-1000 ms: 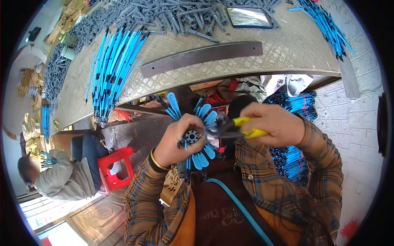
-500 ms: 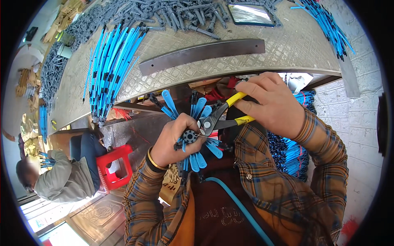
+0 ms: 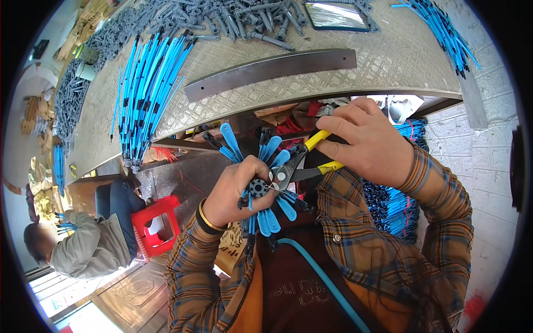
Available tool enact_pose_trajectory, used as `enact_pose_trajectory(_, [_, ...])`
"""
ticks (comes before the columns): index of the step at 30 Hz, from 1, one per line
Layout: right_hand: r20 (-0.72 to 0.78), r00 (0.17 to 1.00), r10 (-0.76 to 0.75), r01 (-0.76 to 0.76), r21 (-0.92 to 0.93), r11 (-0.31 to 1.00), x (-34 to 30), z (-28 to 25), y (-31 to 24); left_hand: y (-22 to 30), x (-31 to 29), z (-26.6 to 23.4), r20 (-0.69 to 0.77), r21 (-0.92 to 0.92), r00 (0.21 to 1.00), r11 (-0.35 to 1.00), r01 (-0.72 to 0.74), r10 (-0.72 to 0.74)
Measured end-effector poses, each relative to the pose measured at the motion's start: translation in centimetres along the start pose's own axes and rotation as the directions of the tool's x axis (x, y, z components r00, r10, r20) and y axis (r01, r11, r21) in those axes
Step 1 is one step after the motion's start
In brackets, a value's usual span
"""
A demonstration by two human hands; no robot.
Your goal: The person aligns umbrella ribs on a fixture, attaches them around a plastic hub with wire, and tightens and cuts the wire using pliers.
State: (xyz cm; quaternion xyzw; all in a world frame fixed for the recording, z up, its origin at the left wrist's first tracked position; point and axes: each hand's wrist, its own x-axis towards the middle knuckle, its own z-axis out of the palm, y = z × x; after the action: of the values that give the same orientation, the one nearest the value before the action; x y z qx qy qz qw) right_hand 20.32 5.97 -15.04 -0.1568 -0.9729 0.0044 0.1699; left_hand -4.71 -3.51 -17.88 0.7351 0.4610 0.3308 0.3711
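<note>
My left hand (image 3: 233, 188) is closed round a bundle of blue strips with black fittings (image 3: 229, 136), gathered about a dark round hub (image 3: 258, 188) ringed with small holes. Rounded blue ends fan out above and below my fingers. In my right hand (image 3: 363, 141) is a pair of pliers (image 3: 284, 173) with yellow handles. Its handles stand apart, and its jaws are at a thin wire (image 3: 272, 187) beside the hub. Whether the jaws grip the wire I cannot tell.
On the patterned table (image 3: 233, 102) lie a curved dark metal bar (image 3: 272, 71), blue strip bundles (image 3: 145, 100), many grey plastic parts (image 3: 244, 19) and a flat mirror-like panel (image 3: 336, 16). More blue bundles (image 3: 397, 213) stand at right. A co-worker (image 3: 91, 244) sits near a red stool (image 3: 157, 225).
My right hand has spread the plier handles wider. The hub and bundle in my left hand have shifted very slightly.
</note>
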Motion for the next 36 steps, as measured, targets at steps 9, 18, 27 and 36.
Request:
enact_pose_trajectory(9, [0.137,0.99,-0.024,0.013,0.086,0.996,-0.7,-0.7,0.2,-0.2,0.0,0.5,0.049,-0.007,0.997,0.998,-0.066,0.067])
enact_pose_trajectory(18, [-0.06,0.977,-0.203,0.211,0.333,0.919,-0.4,4.5,2.4,0.3,-0.2,0.1,0.18,-0.047,0.981,0.997,-0.068,0.075])
enact_pose_trajectory(27, [0.107,0.981,-0.164,0.086,0.515,0.853,-1.0,3.8,1.3,0.2,-0.8,-0.3,0.201,-0.1,0.976,0.993,-0.066,0.085])
enact_pose_trajectory(36, [0.691,0.712,-0.127,-0.545,0.657,0.52,-0.4,-1.8,-0.5,-0.1,-1.0,0.5,0.115,0.036,0.986,0.991,-0.126,0.121])
